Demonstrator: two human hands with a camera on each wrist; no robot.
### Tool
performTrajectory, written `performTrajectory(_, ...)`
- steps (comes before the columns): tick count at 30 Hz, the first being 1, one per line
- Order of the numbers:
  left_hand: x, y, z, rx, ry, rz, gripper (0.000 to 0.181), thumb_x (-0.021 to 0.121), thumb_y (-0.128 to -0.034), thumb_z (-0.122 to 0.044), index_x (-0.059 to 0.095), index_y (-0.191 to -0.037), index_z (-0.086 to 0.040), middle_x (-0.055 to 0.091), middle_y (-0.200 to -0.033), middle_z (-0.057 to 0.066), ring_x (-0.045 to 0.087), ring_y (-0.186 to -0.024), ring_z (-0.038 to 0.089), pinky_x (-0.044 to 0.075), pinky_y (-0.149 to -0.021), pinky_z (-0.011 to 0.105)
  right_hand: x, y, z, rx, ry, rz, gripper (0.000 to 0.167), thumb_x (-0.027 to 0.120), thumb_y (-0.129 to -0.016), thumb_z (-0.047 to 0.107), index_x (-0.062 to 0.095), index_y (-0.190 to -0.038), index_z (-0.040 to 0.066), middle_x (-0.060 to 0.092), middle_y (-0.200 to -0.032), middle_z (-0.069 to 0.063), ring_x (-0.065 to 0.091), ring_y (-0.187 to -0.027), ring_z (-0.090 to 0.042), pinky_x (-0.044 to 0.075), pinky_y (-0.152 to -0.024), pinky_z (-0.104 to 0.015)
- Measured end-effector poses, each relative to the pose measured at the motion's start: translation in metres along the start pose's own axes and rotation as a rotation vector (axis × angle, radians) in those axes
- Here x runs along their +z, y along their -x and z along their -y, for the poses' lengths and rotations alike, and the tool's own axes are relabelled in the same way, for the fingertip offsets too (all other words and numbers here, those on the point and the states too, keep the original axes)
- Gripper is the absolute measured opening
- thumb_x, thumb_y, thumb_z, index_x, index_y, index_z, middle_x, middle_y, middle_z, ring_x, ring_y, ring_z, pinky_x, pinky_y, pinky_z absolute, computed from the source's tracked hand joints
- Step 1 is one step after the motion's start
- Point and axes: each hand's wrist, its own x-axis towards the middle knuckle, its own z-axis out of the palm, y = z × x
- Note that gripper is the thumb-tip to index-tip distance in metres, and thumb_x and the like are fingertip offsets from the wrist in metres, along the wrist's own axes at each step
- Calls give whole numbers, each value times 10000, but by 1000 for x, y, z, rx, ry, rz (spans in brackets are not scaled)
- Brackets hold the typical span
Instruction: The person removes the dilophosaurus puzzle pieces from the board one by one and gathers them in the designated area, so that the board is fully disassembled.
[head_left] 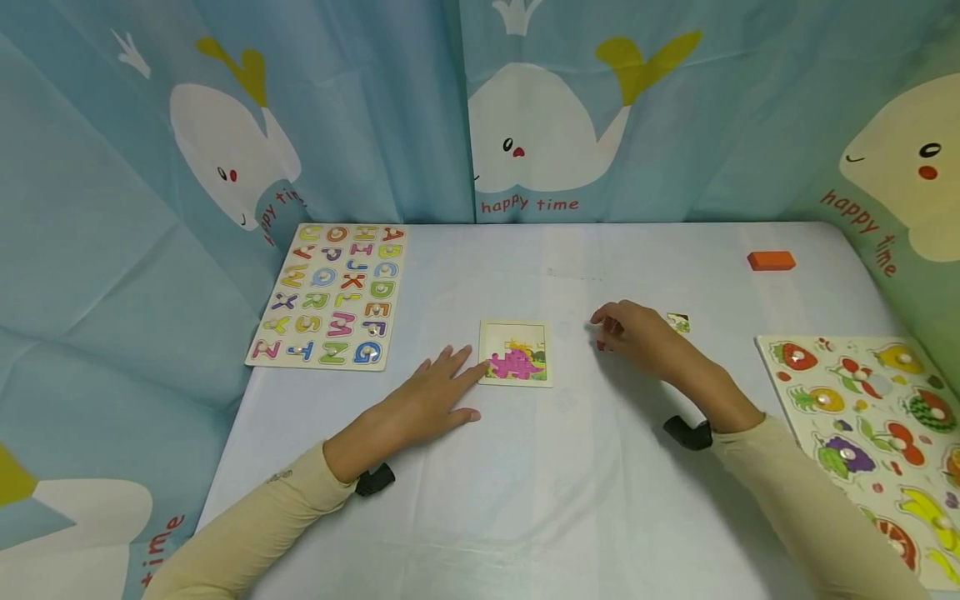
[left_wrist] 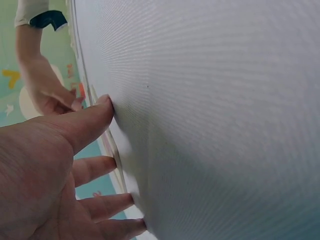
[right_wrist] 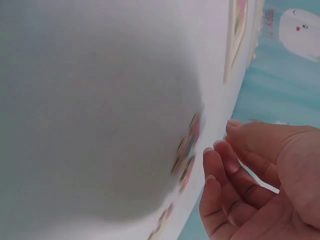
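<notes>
A small square puzzle board (head_left: 498,336) lies mid-table, its lower part filled with a picture of a pink dinosaur. My left hand (head_left: 430,398) rests on the white cloth with fingers spread, the index fingertip at the board's left edge. To the right of the board, my right hand (head_left: 637,336) hovers above loose puzzle pieces (right_wrist: 189,142), partly hiding them in the head view. Its fingers are loosely bent, and nothing shows between thumb and fingertips in the right wrist view. Another puzzle piece (head_left: 678,322) lies just right of that hand.
At the back left lies an alphabet peg board (head_left: 327,296). A fruit peg board (head_left: 813,446) occupies the right edge of the table. An orange block (head_left: 771,261) sits at the back right. Blue whale-print curtains (head_left: 420,108) hang behind and along the sides.
</notes>
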Motion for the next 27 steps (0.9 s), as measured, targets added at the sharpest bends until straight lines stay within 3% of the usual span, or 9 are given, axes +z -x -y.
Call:
performTrajectory(6,0,0,0,2,3,1,756,667,-1034,-445,345,-1668,-190,218,-1751,149,176,-1616,418,230,-1272,609,12,-10,24,-50,-37,-4,280,644,-993,-28,646,-1269,-79,703,-1080,-187,659,-1007,-343,536,-912,-504)
performTrajectory(14,-1,1,0,4,10,5,746,659,-1041,-439,344,-1668,-186,215,-1752,151,171,-1616,421,226,-1271,616,38,-27,54,-75,-85,35,343,691,-1000,26,625,-1328,-48,708,-1032,-140,656,-959,-287,556,-881,-449)
performTrajectory(19,-1,1,1,7,11,7,745,649,-1044,-448,341,-1670,-186,209,-1753,151,171,-1615,426,225,-1271,618,52,-34,65,-45,-86,87,385,715,-1007,94,612,-1361,-17,689,-1002,-111,628,-901,-244,565,-836,-387)
performTrajectory(27,-1,1,1,6,3,7,746,651,-1042,-450,344,-1668,-185,210,-1752,154,182,-1610,434,235,-1267,619,60,-37,72,-109,-37,77,365,735,-1003,121,626,-1314,-37,646,-1051,-145,618,-881,-233,581,-808,-362)
